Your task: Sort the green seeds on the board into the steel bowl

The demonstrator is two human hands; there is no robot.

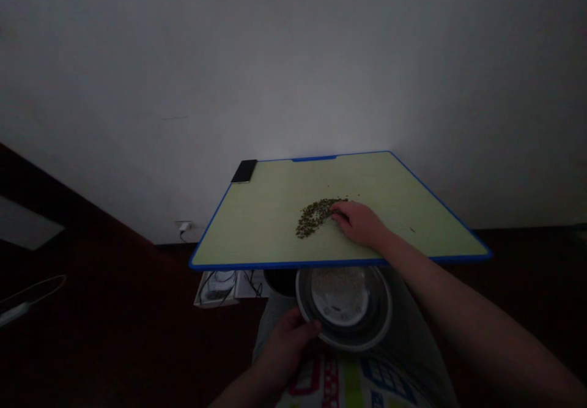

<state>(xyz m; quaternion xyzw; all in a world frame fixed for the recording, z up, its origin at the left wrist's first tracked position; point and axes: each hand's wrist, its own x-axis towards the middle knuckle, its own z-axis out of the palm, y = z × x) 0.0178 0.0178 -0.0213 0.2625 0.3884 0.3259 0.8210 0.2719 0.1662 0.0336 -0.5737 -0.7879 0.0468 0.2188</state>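
The hands are working apart — the right hand [360, 224] is resting its fingers against a curved heap of small dark seeds [314, 217] on a pale green board [257, 224], mostly gathered yet still there, while the left hand [287, 350] is gripping a bowl [362, 345] of pale grains [339, 292] below.

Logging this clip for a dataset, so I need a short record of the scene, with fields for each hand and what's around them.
Right hand: resting on the board, fingers against a curved heap of small dark seeds
Left hand: gripping the rim of a metal bowl, below the board's near edge
Surface: pale green board with a blue edge
Bowl contents: pale grains, hard to make out
Also in view: black phone at the board's far left corner; wall socket; patterned cloth under the bowl
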